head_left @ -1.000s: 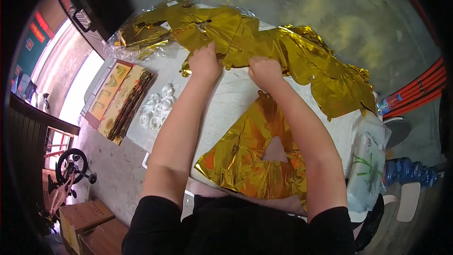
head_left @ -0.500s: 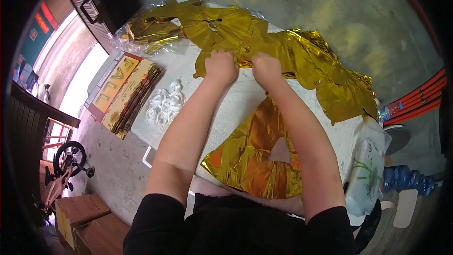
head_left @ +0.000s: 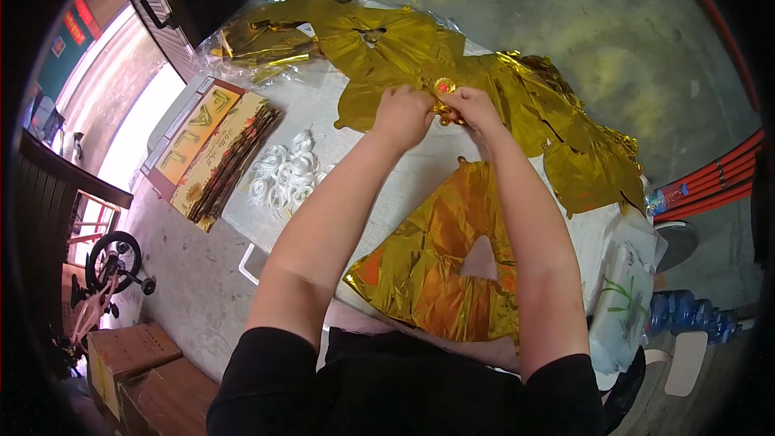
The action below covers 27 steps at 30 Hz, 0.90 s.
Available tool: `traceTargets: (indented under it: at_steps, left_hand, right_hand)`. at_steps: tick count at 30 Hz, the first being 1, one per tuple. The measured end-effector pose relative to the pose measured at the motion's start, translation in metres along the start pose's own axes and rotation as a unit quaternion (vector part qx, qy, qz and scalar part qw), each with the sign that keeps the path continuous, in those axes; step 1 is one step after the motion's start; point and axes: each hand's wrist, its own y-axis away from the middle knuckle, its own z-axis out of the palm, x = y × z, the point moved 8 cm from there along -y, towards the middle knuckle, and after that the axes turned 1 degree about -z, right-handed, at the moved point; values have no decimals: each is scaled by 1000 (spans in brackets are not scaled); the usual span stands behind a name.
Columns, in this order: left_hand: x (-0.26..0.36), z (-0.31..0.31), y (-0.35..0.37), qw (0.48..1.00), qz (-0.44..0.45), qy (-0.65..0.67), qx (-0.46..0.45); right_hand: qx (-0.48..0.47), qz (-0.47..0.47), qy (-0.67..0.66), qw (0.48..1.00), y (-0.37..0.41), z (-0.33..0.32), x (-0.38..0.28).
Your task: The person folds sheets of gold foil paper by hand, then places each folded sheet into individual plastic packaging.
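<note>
The pale grey concrete floor (head_left: 190, 282) fills the background, running from the lower left to the top right of the frame; on it, in the middle of the frame, stands the white-topped table (head_left: 371, 210); across its far side, from the upper left to the right of the frame, lies the long, crumpled band of shiny gold foil (head_left: 387, 56), with clear plastic film around its upper-left end. The flat gold foil piece shaped like a letter A (head_left: 428, 242) lies on the near side of the table, at lower centre, partly behind the right forearm; two brown cardboard boxes (head_left: 133, 355) sit at the lower left; the clear plastic package with green print (head_left: 617, 299) lies at the table's right end; the stack of printed cards reading FALL (head_left: 211, 153) lies at the table's left side, and just beside it is the heap of looped white string (head_left: 289, 173).

Both hands are close together at the near edge of the gold foil band, slightly above the centre of the frame; the right hand (head_left: 474, 109) has its thumb and fingers clamped on the foil, beside a small round red spot (head_left: 443, 88); the left hand (head_left: 406, 119) is curled at the same edge, its fingertips partly hidden, so whether they are clamped cannot be told.
</note>
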Motion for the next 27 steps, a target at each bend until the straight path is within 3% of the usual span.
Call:
traceTargets:
  at_steps: [3, 4, 5, 8, 10, 12, 15, 17, 20, 21, 24, 27]
  left_hand:
    - [7, 5, 7, 996, 42, -73, 40]
    - [8, 5, 5, 997, 29, -71, 9]
    - [7, 5, 5, 997, 14, -70, -20]
    - [6, 4, 6, 998, 21, -64, -8]
    - [6, 4, 6, 998, 20, -51, -7]
    - [7, 3, 5, 999, 18, -38, -4]
    - [6, 5, 5, 999, 7, -34, -4]
    - [9, -8, 4, 996, 21, 15, 82]
    - [10, -3, 4, 996, 27, 47, 70]
    - [9, 0, 5, 996, 27, 45, 69]
    - [11, 2, 8, 994, 50, 54, 81]
    - [9, 8, 6, 998, 35, 50, 28]
  right_hand:
    - [32, 9, -90, 995, -13, -13, 17]
    - [89, -95, 48, 990, -15, -28, 7]
    - [141, -195, 186, 953, -13, -38, -6]
    - [207, -189, 253, 926, 1, -64, -35]
    - [208, -148, 275, 927, 4, -79, -50]
    - [143, -115, 155, 971, 7, -82, -58]
    - [90, -91, 136, 982, 10, -73, -52]
    - [52, -115, 135, 983, 12, -57, -47]
    - [74, -92, 149, 982, 7, -43, -21]
    - [102, -150, 185, 966, -4, -45, -11]
    - [109, -178, 124, 970, -5, -31, 0]
    - [109, -154, 124, 974, -7, -26, 10]
